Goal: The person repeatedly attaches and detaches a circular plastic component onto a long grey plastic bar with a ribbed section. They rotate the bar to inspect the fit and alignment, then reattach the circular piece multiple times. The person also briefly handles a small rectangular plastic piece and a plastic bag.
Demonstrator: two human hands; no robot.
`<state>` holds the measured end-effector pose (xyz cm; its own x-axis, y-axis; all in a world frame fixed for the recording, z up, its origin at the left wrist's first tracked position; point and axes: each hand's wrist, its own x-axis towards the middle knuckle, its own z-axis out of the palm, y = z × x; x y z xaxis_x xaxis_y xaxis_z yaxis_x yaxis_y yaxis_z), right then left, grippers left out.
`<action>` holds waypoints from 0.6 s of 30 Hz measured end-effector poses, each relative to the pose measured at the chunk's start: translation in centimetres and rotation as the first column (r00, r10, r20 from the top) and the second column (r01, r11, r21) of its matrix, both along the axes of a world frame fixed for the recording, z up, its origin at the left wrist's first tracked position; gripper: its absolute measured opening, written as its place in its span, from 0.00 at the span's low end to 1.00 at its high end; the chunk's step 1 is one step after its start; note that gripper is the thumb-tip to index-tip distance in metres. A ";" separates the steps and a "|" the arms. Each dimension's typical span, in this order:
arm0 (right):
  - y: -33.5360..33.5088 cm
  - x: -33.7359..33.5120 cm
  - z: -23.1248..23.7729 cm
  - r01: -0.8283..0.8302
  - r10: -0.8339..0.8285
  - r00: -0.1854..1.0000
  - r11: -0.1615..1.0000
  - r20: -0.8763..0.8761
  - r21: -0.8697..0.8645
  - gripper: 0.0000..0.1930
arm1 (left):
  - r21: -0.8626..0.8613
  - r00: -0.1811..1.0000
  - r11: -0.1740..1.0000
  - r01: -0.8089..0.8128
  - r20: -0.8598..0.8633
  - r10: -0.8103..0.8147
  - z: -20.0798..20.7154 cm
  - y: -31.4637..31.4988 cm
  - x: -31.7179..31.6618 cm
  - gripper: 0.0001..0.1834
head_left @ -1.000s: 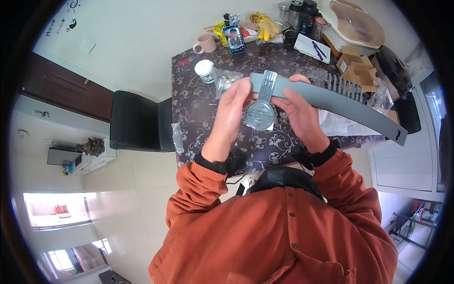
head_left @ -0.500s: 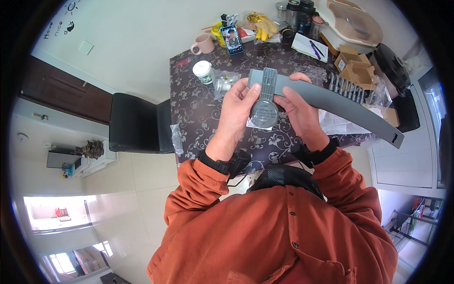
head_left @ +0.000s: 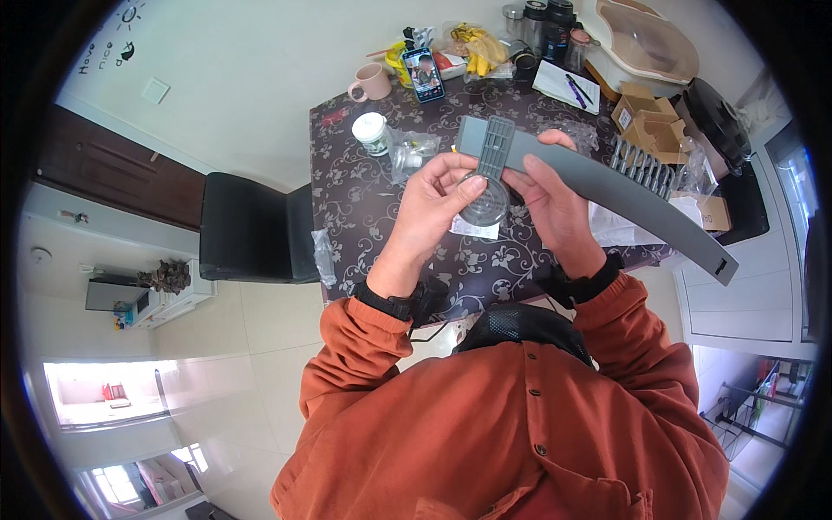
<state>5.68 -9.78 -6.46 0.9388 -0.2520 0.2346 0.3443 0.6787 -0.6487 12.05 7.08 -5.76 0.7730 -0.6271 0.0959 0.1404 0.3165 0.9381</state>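
A long, curved grey plastic bar [head_left: 620, 185] slants over the table, its narrow slotted end low at the right. My right hand [head_left: 555, 195] grips it near its left end, the thumb on the face and fingers behind. My left hand [head_left: 438, 195] pinches a dark grey plastic piece with a round ribbed disc [head_left: 485, 203] and a straight slotted tab. That tab lies across the bar's left end; I cannot tell whether the two are joined. Grey comb-like teeth [head_left: 643, 169] stand along the bar's far edge. A small printed paper [head_left: 475, 229] shows on the table below the disc.
On the dark floral table [head_left: 373, 234] are a white tub [head_left: 372, 133], clear plastic bags [head_left: 412, 154], a pink mug [head_left: 371, 83], a phone [head_left: 424, 75], bananas [head_left: 478, 48], a notepad [head_left: 555, 80] with pens and opened cardboard boxes [head_left: 652, 130]. A black chair [head_left: 251, 227] stands left.
The slotted tab and disc have tilted, the tab's top shifting right and up a little. My left hand has turned with it, its fingers curling more. The bar has shifted slightly.
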 end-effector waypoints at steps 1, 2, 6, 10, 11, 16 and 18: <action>0.1 0.0 0.1 0.001 -0.001 1.000 1.000 -0.002 -0.001 0.16 | 0.005 1.000 1.000 -0.003 0.001 0.003 0.0 0.1 0.1 0.13; 0.1 -0.1 0.1 0.003 -0.003 1.000 1.000 -0.004 -0.002 0.16 | 0.009 1.000 1.000 -0.005 0.002 0.005 0.1 0.2 0.1 0.13; 0.4 -0.1 0.3 -0.007 0.007 1.000 1.000 -0.002 0.014 0.17 | 0.003 1.000 1.000 -0.003 0.013 0.003 -0.2 0.3 0.1 0.13; 0.1 -0.4 0.6 -0.011 0.011 1.000 1.000 -0.005 0.010 0.17 | 0.037 0.998 0.998 -0.043 0.057 0.041 -0.1 0.8 0.6 0.12; -0.1 -0.5 0.6 -0.012 0.012 1.000 1.000 -0.003 0.009 0.17 | 0.060 0.994 0.993 -0.099 0.049 0.096 0.1 1.1 0.9 0.12; 0.0 -0.3 0.4 0.025 -0.026 1.000 0.999 0.014 0.043 0.16 | 0.063 0.982 0.989 -0.130 0.146 0.120 0.3 0.4 0.1 0.12; 0.2 -0.2 0.1 0.068 -0.068 0.998 0.997 -0.002 0.023 0.16 | 0.110 0.983 0.983 -0.145 0.126 0.131 -0.2 -0.7 -1.3 0.09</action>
